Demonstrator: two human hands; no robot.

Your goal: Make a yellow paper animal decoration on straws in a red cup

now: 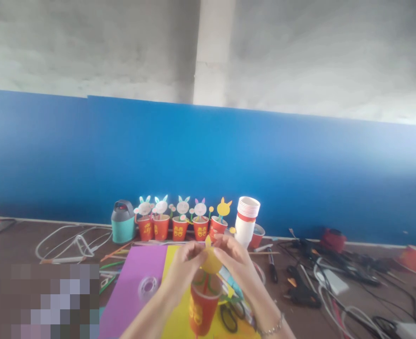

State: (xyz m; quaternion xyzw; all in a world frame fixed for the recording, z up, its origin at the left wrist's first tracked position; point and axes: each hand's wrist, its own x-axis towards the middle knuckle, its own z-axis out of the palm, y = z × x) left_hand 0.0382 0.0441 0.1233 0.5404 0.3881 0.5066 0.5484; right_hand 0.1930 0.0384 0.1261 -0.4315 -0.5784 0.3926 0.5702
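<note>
Between my two hands is a yellow paper cutout [211,261], round with a pointed ear, above a red paper cup [203,306] with gold print. My left hand [190,261] pinches the cutout's left side. From the right, my right hand [234,259] grips its other edge, with a chain bracelet on that wrist. Green strips and a red stick rise inside the cup beneath the cutout. Just right of the cup, black-handled scissors [229,319] lie on yellow paper [174,301]. A clear tape roll [148,286] rests on purple paper [133,310] to the left.
Several red cups with paper animal faces [180,229] line the back, beside a cup stack [245,230] and a teal container [123,223]. A black glue gun [301,292] and tangled cables [356,278] lie right. A blue partition [208,155] stands behind.
</note>
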